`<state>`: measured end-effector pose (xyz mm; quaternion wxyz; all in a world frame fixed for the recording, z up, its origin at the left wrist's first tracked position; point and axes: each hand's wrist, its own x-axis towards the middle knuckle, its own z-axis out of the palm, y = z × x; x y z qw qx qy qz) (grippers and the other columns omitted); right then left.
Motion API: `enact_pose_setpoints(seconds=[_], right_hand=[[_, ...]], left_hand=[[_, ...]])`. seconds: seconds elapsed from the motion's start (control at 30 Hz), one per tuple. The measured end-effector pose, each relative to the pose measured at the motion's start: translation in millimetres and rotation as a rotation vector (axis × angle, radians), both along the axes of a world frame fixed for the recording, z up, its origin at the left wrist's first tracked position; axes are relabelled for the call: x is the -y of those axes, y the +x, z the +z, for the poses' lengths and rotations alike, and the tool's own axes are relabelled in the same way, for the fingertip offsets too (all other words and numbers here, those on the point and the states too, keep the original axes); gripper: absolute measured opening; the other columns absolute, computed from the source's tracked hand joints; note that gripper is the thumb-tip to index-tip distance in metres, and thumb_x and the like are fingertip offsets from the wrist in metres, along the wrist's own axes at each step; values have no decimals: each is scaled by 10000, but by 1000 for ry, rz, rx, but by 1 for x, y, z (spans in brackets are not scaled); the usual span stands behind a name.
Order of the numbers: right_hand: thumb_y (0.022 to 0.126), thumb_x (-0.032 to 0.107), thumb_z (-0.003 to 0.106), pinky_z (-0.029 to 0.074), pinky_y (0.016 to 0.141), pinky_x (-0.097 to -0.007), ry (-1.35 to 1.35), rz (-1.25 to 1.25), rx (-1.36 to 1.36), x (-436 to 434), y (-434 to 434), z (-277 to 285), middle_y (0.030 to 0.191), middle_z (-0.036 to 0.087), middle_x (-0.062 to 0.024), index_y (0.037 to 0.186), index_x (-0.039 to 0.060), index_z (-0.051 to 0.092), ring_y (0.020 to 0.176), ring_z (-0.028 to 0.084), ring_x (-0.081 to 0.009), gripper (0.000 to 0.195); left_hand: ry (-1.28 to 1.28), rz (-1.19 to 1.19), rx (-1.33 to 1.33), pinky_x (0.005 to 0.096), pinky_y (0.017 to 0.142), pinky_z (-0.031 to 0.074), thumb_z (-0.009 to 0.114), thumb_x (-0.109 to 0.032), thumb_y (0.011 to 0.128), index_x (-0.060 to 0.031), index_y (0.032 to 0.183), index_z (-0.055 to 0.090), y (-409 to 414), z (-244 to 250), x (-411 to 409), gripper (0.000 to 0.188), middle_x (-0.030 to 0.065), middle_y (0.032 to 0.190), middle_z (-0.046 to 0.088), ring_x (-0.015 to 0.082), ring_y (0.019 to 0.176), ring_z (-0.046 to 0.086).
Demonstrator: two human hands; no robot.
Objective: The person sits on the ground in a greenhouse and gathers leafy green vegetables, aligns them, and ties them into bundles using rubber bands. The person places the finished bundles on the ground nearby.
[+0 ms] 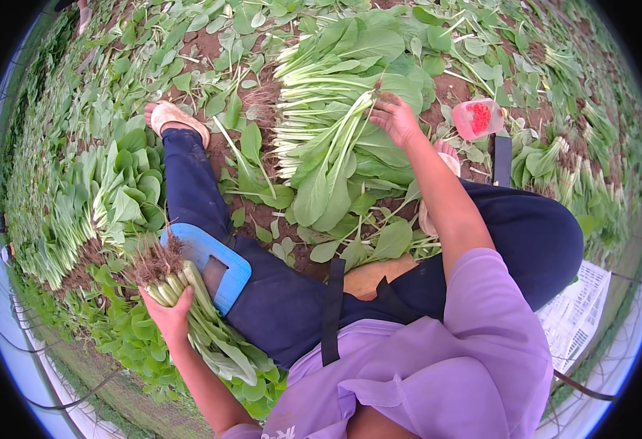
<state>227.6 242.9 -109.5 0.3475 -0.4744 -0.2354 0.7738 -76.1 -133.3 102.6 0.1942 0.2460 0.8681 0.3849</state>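
My left hand (174,315) grips a bunch of leafy greens (211,335) by the pale stems, with the brown roots up, beside a blue pad (238,274) on my left leg. My right hand (395,118) is at the stem end of a few loose greens (337,153), fingers partly spread; whether they pinch a stem cannot be told. Those greens lie across a wide pile of leafy greens (310,110) on the soil, whose stems point left. Right of this hand stands a pinkish plastic container (477,118) holding small red pieces.
Rooted greens (63,241) lie in a heap at the left, and several bundles (578,175) lie at the right. Loose leaves (392,236) cover the soil before me. A printed sheet (573,313) is behind my right knee. Another person's foot (84,16) shows at the top left.
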Motion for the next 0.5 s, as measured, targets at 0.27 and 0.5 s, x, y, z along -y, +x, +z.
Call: enact_pose_setpoints(seconds=[0.27,0.5], right_hand=[[777,55,570,483,605,-300,91,53,220,6,0,-7,927,579,-111,1036,-13,466,830,602,-211,287],[785,74,569,459,493,-283,106,30,331,2,-7,-14,854,598,-66,971,4,509,732,614,-173,208]], left_hand=[[-46,7,-3,346,910,335,773,-225,538,18,1252,303,-4,-2,0,889,146,1133,452,232,1012,445],[-43,-16,-48,348,913,329,775,-213,543,23,1243,306,-6,-5,6,875,146,1136,448,240,1011,444]])
